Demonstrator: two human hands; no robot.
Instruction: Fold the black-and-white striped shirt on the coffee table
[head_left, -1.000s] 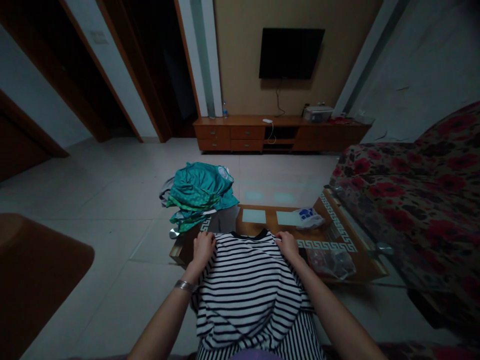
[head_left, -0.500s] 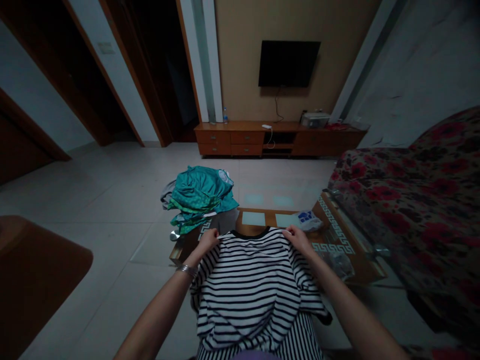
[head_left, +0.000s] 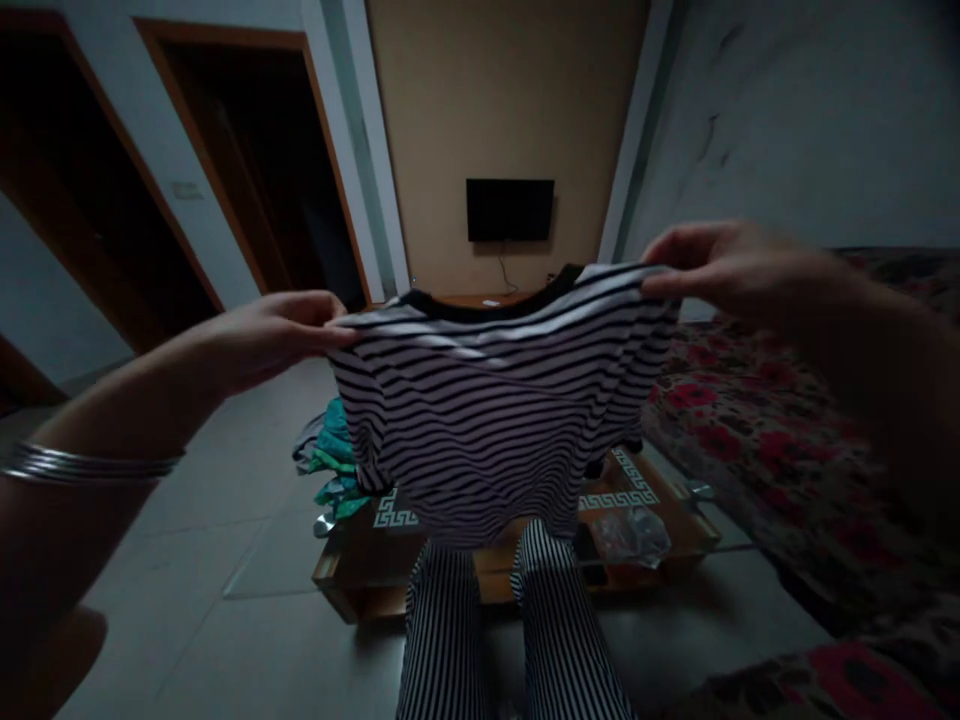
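Note:
A black-and-white striped T-shirt with a dark neckband hangs spread out in the air before me, above my knees and the glass-topped coffee table. My left hand pinches its left shoulder between thumb and fingers; silver bangles circle that wrist. At the opposite shoulder, my right hand grips the cloth the same way, slightly blurred. The shirt's lower hem hangs loose and hides much of the tabletop.
A heap of teal and grey clothes lies on the table's left end. Towards its right side sits a clear plastic bag. A flowered sofa stands to the right. On the far wall is a television.
Both hands have lifted the striped T-shirt from near my lap and stretched it out in front of me. They are farther apart and higher. My view has tilted up.

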